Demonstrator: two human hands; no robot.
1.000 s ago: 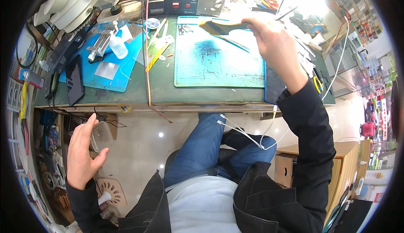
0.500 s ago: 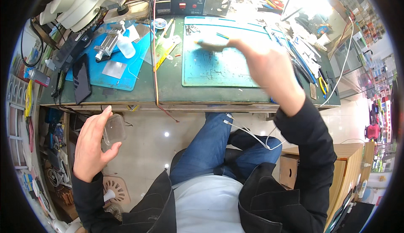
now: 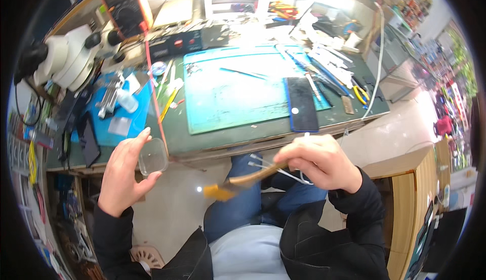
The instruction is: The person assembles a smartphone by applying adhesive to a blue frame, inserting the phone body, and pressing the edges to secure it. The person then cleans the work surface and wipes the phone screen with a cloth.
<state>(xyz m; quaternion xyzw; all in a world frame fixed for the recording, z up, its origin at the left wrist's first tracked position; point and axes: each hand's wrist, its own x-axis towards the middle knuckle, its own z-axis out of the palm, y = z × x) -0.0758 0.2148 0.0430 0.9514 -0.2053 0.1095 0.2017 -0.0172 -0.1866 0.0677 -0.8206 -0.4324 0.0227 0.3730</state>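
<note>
My left hand (image 3: 120,172) grips a small clear square plastic box (image 3: 153,157) between thumb and fingers, just off the bench's front edge. Held in my right hand (image 3: 318,161) is a brush (image 3: 248,180) with a wooden handle and yellow bristles. It hangs over my lap, bristles pointing left toward the box but apart from it, and is slightly blurred. Beyond my right hand, a dark phone (image 3: 302,105) with a blue edge lies on the right part of the light-blue work mat (image 3: 223,113). A thin tweezers-like tool (image 3: 243,72) rests on the mat.
To the left, a blue pad (image 3: 135,133) bears a metal clamp (image 3: 109,100) and a white bottle (image 3: 127,101), with a microscope (image 3: 71,60) behind. Another dark phone (image 3: 88,141) lies nearby. Yellow-handled pliers (image 3: 360,95) and several tools line the right. White cables (image 3: 283,171) cross my lap.
My right hand has come back from over the mat toward my lap, bringing the brush into plain sight. The phone on the mat is now uncovered. My left hand still holds the box; the view has shifted.
</note>
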